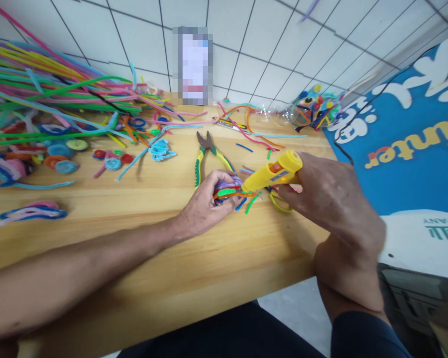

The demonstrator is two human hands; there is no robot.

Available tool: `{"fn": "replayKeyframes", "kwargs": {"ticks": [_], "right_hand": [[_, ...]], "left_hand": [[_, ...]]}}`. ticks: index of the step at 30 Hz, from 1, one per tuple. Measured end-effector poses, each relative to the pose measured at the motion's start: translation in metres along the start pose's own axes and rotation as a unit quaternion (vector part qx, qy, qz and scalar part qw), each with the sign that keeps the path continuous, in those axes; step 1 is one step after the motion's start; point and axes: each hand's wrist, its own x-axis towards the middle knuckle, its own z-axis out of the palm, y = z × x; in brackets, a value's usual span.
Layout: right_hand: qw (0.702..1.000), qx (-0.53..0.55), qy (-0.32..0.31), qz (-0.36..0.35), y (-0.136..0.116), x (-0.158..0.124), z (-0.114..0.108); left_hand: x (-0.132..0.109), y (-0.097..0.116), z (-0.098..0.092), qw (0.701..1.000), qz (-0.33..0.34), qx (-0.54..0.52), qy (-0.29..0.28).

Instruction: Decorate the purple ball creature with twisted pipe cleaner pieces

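My left hand (pixel 209 204) is closed around a small craft piece (pixel 227 190) made of coiled pipe cleaners in purple, green, orange and blue. My right hand (pixel 324 194) grips a yellow hot glue gun (pixel 274 171), tilted so that its nozzle points down to the left. The nozzle tip is right at the craft piece; whether it touches I cannot tell. Behind my left hand lie pliers (pixel 206 149) with green and yellow handles, jaws apart. Partly hidden under the glue gun are yellow-handled scissors (pixel 280 201). Short pipe cleaner cuttings (pixel 251 204) lie beside the piece.
A heap of long pipe cleaners (pixel 59 94) fills the table's back left, with coiled pieces (pixel 59 154) in front. A phone (pixel 192 67) leans on the tiled wall. At the back right are a bag of colourful bits (pixel 315 107), a blue printed board (pixel 406 149) and a black cable (pixel 343 146).
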Motion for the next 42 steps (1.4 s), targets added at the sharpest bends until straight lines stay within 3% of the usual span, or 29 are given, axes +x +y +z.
{"fn": "replayKeyframes", "kwargs": {"ticks": [26,42], "right_hand": [[0.998,-0.004,-0.004,-0.06,0.0051,-0.0024,-0.0015],[0.998,0.004,-0.009,-0.059,0.0064,-0.0024,0.0009]], "left_hand": [[-0.0047,-0.0017,0.0037,1.0,0.024,0.016,0.012],[-0.0045,-0.0017,0.0026,0.999,0.028,0.03,0.006]]}}
